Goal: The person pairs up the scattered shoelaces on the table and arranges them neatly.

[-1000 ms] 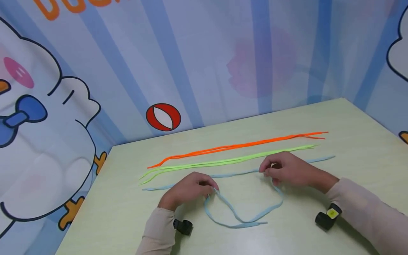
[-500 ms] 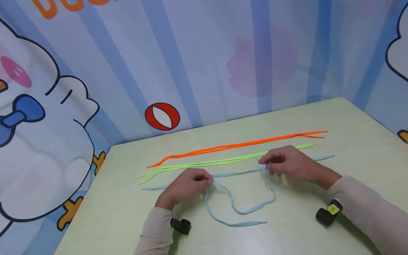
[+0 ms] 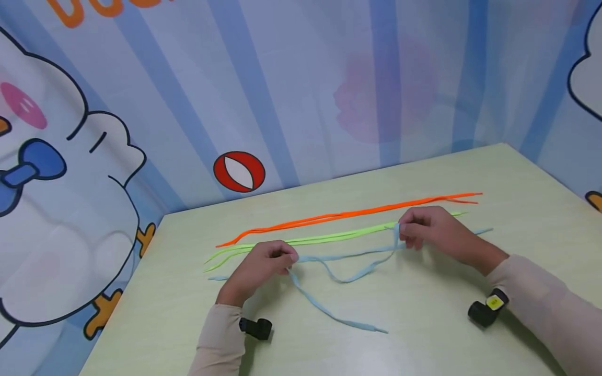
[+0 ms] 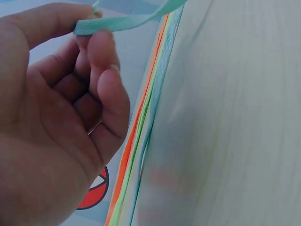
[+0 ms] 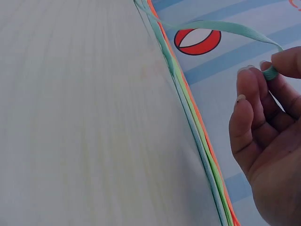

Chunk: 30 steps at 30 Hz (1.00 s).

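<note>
A light blue flat shoelace (image 3: 350, 280) hangs in a shallow sag between my two hands. My left hand (image 3: 257, 269) pinches it between thumb and forefinger, and a loose tail trails from there toward the front of the table. At the other side my right hand (image 3: 437, 232) pinches the lace near its tip, with the fingertips over the lime green laces. Both wrist views show the lace (image 4: 127, 22) gripped at the fingertips while the other fingers curl loosely. Behind the sag, a second light blue lace (image 3: 348, 255) lies stretched across the table, partly hidden by both hands.
Lime green laces (image 3: 329, 239) lie straight behind the blue one, and orange laces (image 3: 371, 211) run parallel farther back. A cartoon-printed backdrop (image 3: 320, 94) rises along the rear edge of the pale wooden table (image 3: 414, 324).
Both hands have lifted and moved apart, left hand to the left and right hand up and right. The lace's low loop between them has risen and flattened.
</note>
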Available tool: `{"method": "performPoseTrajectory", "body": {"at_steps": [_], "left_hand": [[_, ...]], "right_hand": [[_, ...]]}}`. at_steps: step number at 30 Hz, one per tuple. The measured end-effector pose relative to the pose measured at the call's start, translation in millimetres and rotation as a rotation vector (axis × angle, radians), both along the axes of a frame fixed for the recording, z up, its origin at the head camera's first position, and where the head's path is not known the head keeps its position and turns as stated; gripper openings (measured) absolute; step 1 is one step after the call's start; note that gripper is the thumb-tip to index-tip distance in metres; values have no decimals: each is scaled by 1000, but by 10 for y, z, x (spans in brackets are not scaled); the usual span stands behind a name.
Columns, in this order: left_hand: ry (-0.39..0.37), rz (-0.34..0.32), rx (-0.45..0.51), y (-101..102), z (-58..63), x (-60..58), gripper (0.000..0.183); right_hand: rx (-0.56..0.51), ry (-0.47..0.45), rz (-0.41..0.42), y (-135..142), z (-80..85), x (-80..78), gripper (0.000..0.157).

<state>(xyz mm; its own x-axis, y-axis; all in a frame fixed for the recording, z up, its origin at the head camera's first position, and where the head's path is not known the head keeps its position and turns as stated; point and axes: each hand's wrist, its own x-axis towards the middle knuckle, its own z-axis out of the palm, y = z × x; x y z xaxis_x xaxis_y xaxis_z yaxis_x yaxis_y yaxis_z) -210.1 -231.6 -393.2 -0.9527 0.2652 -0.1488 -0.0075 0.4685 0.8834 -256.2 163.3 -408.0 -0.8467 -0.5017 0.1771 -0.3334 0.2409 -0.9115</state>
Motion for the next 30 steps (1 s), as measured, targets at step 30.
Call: {"method": "performPoseTrajectory", "body": {"at_steps": [30], "left_hand": [[20, 184, 48, -288, -21, -27, 29]], "right_hand": [[-96, 17, -108, 225, 26, -73, 29]]}}
